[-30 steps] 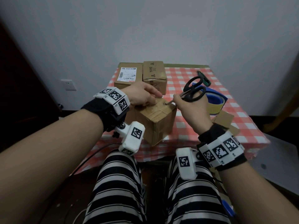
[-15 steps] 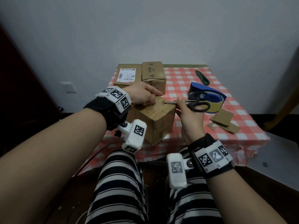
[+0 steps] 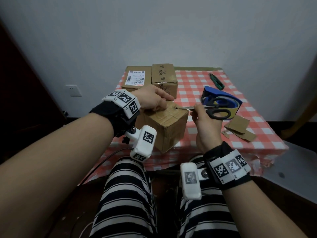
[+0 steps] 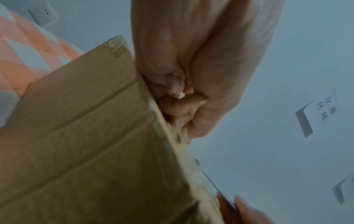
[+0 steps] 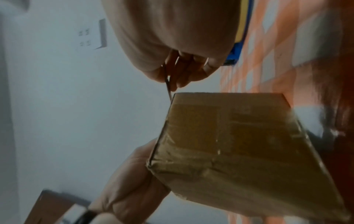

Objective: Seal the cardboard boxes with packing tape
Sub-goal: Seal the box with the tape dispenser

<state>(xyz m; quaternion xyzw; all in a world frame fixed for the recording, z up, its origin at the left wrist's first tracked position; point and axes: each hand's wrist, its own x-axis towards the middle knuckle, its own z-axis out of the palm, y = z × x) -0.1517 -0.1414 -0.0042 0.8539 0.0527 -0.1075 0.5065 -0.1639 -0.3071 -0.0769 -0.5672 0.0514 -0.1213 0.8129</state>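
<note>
Your left hand rests on the top of the near cardboard box, at its far-left edge. The forefinger lies extended along the far edge of the top; the left wrist view shows the other fingers curled against the box's upper edge, pinching the tape there as far as can be told.

Your right hand grips the black-handled scissors around the blades, close to the pivot, with the finger loops projecting to the right of your knuckles. The blade tip points left and meets the far-right corner of the box top, beside a dark hole in the cardboard. The right wrist view shows the fingers closed around the thin blade just above the box corner.

The near cardboard box stands at the front edge of the desk, turned so one corner faces you. Clear packing tape already crosses its top and sides.

The blue tape dispenser with its yellowish roll sits on the checked cloth just behind your right hand. Two further cardboard boxes stand touching at the back left: one bearing a shipping label, one with printed lettering. A green utility knife lies at the back right. Cardboard scraps lie near the right front edge.
</note>
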